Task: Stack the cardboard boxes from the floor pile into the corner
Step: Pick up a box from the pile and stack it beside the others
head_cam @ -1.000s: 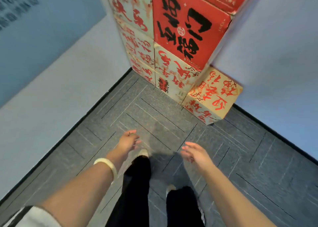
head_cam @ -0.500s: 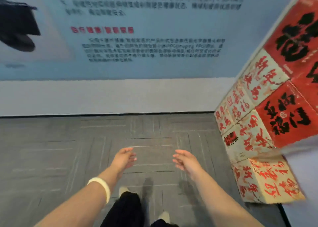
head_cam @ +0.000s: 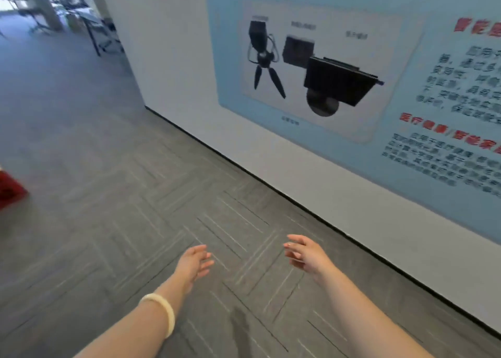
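Observation:
Both of my hands are stretched out in front of me over grey carpet. My left hand [head_cam: 193, 262] holds nothing, fingers loosely apart, with a pale bangle on its wrist. My right hand [head_cam: 305, 253] also holds nothing, its fingers spread. A red corner of a cardboard box [head_cam: 9, 187] shows at the far left edge, resting on the floor well away from both hands. The stacked boxes in the corner are out of view.
A white wall [head_cam: 311, 178] with a blue poster [head_cam: 352, 67] runs diagonally on the right, a dark baseboard at its foot. The grey carpet [head_cam: 108, 195] stretches left and back to an open area with tables and chairs [head_cam: 89, 24].
My view has swung left, away from the corner stack, which has left the frame. The poster wall now fills the right side, and a red box corner appears at the left. Both hands stay free.

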